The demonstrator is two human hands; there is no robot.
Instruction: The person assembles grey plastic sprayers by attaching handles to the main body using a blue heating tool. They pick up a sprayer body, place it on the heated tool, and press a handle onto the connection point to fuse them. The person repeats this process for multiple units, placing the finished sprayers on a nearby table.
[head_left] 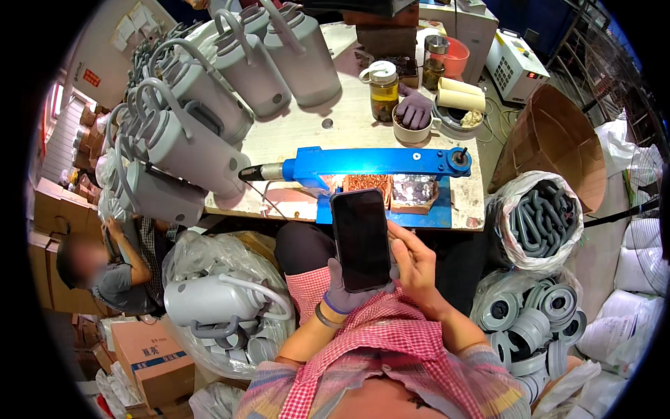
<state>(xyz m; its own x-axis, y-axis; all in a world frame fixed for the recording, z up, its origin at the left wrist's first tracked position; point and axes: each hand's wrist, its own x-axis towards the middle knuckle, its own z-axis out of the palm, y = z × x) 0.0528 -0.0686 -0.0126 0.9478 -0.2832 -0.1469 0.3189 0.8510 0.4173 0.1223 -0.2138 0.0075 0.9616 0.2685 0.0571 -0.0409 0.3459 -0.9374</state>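
A black smartphone (360,241) with a dark screen is held upright above my lap. My left hand (347,290), in a grey glove with a purple cuff, grips its lower end from beneath. My bare right hand (417,264) is closed at the phone's right edge, its fingertips against the side. Just beyond the phone, a blue lever tool (377,162) with a dark handle lies across a blue base. Under its arm are a tray of small copper-coloured parts (368,183) and a tray of silvery parts (413,190).
Several grey watering cans (303,63) crowd the table's left side. Jars (382,91), a purple-grey glove (414,110) and a tape roll stand at the back right. A sack of dark handles (541,216) and bagged grey rings (534,314) flank me right; another person (125,269) sits left.
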